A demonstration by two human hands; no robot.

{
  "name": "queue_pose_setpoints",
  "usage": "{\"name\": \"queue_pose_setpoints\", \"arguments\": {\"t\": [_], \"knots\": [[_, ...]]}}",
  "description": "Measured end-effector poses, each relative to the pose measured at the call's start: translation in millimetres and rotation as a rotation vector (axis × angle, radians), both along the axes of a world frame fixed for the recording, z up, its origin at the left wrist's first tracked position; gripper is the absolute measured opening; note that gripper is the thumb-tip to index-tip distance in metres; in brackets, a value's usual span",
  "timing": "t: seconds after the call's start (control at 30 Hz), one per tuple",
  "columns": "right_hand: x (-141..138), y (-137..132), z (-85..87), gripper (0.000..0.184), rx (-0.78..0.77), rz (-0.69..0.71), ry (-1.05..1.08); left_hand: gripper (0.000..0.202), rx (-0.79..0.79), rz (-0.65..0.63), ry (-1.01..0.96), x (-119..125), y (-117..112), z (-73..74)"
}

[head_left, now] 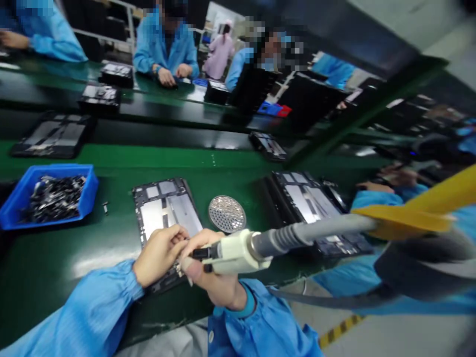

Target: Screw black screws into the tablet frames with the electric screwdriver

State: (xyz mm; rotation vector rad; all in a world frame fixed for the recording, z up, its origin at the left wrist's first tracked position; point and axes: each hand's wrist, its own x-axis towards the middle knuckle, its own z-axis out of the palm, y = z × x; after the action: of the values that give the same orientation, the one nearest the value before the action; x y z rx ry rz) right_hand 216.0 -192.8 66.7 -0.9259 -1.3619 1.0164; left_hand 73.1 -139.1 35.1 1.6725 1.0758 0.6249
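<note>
Left hand point(159, 253) and right hand point(210, 263) are working together over a tablet frame point(167, 213)

The right hand is wrapping around an electric screwdriver point(238, 252), pointing its bit toward the left hand, whose fingers are curling at the frame's near edge; any pinch is hidden. The frame is lying on the green surface point(74, 238) at 12 o'clock from the hands, with a perforated metal disc point(226, 214) just beside it at 1 o'clock and a blue bin point(55, 171) of small black parts sitting at 10 o'clock.
</note>
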Motion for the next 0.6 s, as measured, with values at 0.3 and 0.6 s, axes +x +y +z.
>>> {"name": "queue_pose_setpoints", "arguments": {"t": [0.3, 0.6], "knots": [[75.3, 45.0, 6.8, 0.039, 0.047, -0.445, 0.288, 0.037, -0.039, 0.190, -0.020, -27.6, 12.8, 9.5], [80.1, 61.7, -15.8, 0.037, -0.022, -0.438, 0.279, 0.032, 0.161, 0.592, 0.222, -66.7, 47.1, 25.0]]}}
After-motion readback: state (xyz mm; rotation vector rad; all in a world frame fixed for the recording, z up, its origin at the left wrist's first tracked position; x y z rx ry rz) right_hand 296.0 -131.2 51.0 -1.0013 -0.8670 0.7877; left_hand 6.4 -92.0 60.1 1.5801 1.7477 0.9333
